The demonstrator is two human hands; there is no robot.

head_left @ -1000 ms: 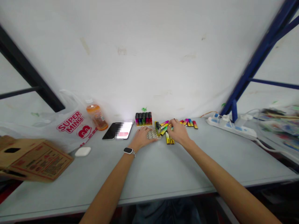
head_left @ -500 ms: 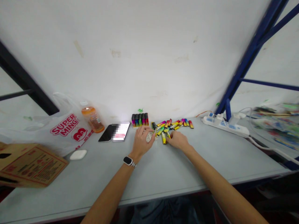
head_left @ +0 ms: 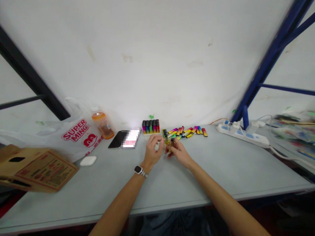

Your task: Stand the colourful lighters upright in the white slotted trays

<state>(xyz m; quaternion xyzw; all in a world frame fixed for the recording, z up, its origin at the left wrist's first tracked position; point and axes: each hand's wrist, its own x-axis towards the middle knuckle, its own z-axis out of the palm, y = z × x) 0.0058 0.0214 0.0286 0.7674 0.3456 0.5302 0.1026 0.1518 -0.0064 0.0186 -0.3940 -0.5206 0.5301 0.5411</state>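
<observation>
My left hand (head_left: 153, 152), a watch on its wrist, curls closed around a small whitish clump (head_left: 157, 146) whose kind I cannot make out. Beside it, my right hand (head_left: 181, 154) pinches a yellow lighter (head_left: 171, 143) with a dark top, partly covered by the fingers. Just beyond both hands stand a few yellow lighters (head_left: 165, 133) with black tops close together. A loose pile of multicoloured lighters (head_left: 189, 131) lies to their right. Behind my left hand, a block of lighters (head_left: 151, 127) stands upright in rows.
Two phones (head_left: 117, 139) lie on the grey table (head_left: 172, 190), left of the lighters. Farther left are an orange drink bottle (head_left: 104, 126), a white plastic bag (head_left: 73, 141), a white case (head_left: 88, 161) and a cardboard box (head_left: 46, 170). A power strip (head_left: 242, 135) lies at right by a blue frame (head_left: 263, 62).
My right hand has picked a yellow lighter off the table and brought it left, close to my left hand. My left hand keeps hold of the whitish clump. The view has shifted slightly.
</observation>
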